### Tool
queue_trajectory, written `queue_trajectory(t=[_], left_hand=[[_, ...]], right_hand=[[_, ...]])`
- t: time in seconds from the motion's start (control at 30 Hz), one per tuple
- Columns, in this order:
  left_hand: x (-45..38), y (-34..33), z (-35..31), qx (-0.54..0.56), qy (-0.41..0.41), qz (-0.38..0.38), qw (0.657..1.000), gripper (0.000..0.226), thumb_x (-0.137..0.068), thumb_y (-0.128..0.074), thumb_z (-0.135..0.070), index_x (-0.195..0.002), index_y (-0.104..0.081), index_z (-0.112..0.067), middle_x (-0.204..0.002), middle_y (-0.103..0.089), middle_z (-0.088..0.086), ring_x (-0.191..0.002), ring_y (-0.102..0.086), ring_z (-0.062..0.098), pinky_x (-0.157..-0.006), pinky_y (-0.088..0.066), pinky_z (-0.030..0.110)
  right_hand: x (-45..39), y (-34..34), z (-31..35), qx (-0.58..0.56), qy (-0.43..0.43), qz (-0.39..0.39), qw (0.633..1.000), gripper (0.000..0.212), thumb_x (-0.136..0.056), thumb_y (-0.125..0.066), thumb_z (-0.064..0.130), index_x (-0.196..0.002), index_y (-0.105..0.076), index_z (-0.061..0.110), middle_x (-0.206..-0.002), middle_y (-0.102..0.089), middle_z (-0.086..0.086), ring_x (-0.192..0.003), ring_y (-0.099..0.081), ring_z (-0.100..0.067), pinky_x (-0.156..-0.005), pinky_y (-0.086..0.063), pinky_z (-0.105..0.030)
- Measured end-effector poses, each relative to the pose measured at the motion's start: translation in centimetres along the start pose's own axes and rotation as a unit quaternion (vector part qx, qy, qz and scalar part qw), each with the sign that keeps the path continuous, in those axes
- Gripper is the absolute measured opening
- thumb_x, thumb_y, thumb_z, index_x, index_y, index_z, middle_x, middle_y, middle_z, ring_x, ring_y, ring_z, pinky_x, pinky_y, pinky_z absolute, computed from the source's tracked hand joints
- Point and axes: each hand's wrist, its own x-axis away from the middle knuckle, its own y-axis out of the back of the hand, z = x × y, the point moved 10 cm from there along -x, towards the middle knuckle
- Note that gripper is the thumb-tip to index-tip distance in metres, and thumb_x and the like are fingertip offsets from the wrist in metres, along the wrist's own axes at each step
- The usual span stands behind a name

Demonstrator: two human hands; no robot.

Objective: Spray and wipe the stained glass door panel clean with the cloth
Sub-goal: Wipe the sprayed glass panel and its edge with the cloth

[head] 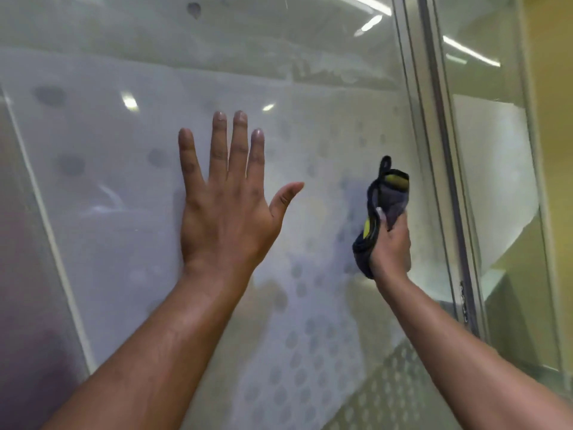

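Left hand flat, fingers spread, on the glass at centre; right hand clutches a bunched cloth near the frame at right.

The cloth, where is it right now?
In the head view the cloth is bunched in the right hand, held up close to the glass door panel, between the flat left hand and the metal door frame.

One small vertical label on the metal door frame, low at the right, appears to read "PULL", though blurred. No other readable text shows.
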Motion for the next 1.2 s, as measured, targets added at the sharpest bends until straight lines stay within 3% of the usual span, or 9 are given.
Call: queue_trajectory(t=[0.07,0.23,0.43,0.57,0.67,0.83,0.97,1.1,1.2], left_hand=[[0.0,0.0,0.0,0.002,-0.002,0.002,1.0,0.093,-0.106,0.012,-0.071,-0.177,-0.006,-0.013,-0.187,0.0,0.017,-0.174,0.003,0.04,-0.135,-0.002,0.072],[0.2,0.0,0.2,-0.009,-0.007,-0.005,1.0,0.09,-0.108,0.013,-0.068,-0.177,-0.006,-0.014,-0.187,-0.002,0.018,-0.174,0.001,0.04,-0.135,-0.005,0.072],[0.3,0.0,0.0,-0.022,-0.009,-0.002,1.0,0.089,-0.109,0.008,-0.069,-0.177,-0.005,-0.013,-0.186,-0.002,0.018,-0.174,0.001,0.041,-0.134,-0.004,0.072],[0.3,-0.1,0.1,-0.02,-0.007,-0.015,1.0,0.09,-0.108,0.014,-0.068,-0.177,-0.005,-0.013,-0.186,-0.003,0.019,-0.173,-0.001,0.041,-0.134,-0.005,0.073],[0.3,-0.1,0.0,-0.024,-0.009,-0.01,1.0,0.088,-0.11,0.011,-0.068,-0.177,-0.005,-0.014,-0.186,-0.003,0.018,-0.173,0.0,0.041,-0.134,-0.005,0.073],[0.4,0.0,0.0,-0.029,-0.011,-0.005,1.0,0.088,-0.11,0.005,-0.069,-0.177,-0.007,-0.014,-0.186,-0.005,0.018,-0.173,-0.002,0.041,-0.134,-0.006,0.073],[0.4,-0.2,-0.1,-0.021,-0.009,-0.009,1.0,0.088,-0.11,0.011,-0.068,-0.177,-0.006,-0.014,-0.186,-0.004,0.018,-0.173,-0.001,0.041,-0.134,-0.004,0.073],[0.3,-0.2,0.0,-0.01,-0.008,-0.008,1.0,0.093,-0.108,0.01,-0.071,-0.176,-0.011,-0.012,-0.186,-0.008,0.019,-0.173,-0.002,0.041,-0.133,-0.003,0.074],[0.3,-0.1,-0.1,-0.006,-0.007,-0.001,1.0,0.092,-0.108,0.01,-0.071,-0.176,-0.01,-0.013,-0.186,-0.007,0.019,-0.173,-0.001,0.04,-0.134,-0.002,0.074]], right_hand=[[3.6,-1.4,-1.0,-0.003,-0.045,-0.026,0.999,0.051,-0.109,-0.05,0.04,-0.154,-0.044,0.017,-0.164,-0.046,-0.011,-0.155,-0.037,-0.032,-0.128,-0.027,-0.046],[11.7,-3.7,2.8,0.003,0.334,0.155,0.93,0.064,-0.106,-0.056,0.022,-0.161,-0.034,0.044,-0.168,-0.03,0.029,-0.163,-0.016,-0.012,-0.132,-0.012,-0.044],[3.9,2.2,-8.6,-0.027,-0.12,-0.019,0.992,0.06,-0.108,-0.055,0.04,-0.161,-0.038,0.019,-0.163,-0.049,-0.008,-0.153,-0.043,-0.029,-0.126,-0.032,-0.047],[14.4,-2.0,-3.2,-0.042,0.175,0.074,0.981,0.065,-0.102,-0.058,0.047,-0.161,-0.03,0.047,-0.173,-0.028,0.016,-0.163,-0.016,-0.012,-0.131,-0.009,-0.026],[17.1,-1.4,-4.2,0.019,0.33,0.182,0.926,0.065,-0.101,-0.067,0.015,-0.157,-0.046,0.039,-0.169,-0.037,0.016,-0.164,-0.019,-0.02,-0.133,-0.006,-0.039],[9.0,5.2,-16.1,-0.102,-0.115,-0.029,0.988,0.047,-0.107,-0.06,0.019,-0.15,-0.051,0.003,-0.148,-0.061,-0.019,-0.143,-0.054,-0.036,-0.122,-0.038,-0.052],[17.7,3.3,-16.3,-0.044,-0.104,-0.021,0.993,0.089,-0.09,-0.059,0.075,-0.158,-0.044,0.019,-0.163,-0.048,-0.01,-0.155,-0.04,-0.028,-0.127,-0.028,-0.048],[22.6,2.3,-15.1,0.024,0.181,0.195,0.964,0.066,-0.103,-0.065,0.027,-0.161,-0.037,0.041,-0.173,-0.027,0.014,-0.164,-0.014,-0.015,-0.131,-0.01,-0.033],[14.8,5.7,-19.6,-0.008,0.022,0.107,0.994,0.068,-0.1,-0.064,-0.005,-0.159,-0.045,0.024,-0.166,-0.045,0.0,-0.158,-0.035,-0.023,-0.13,-0.025,-0.04]])
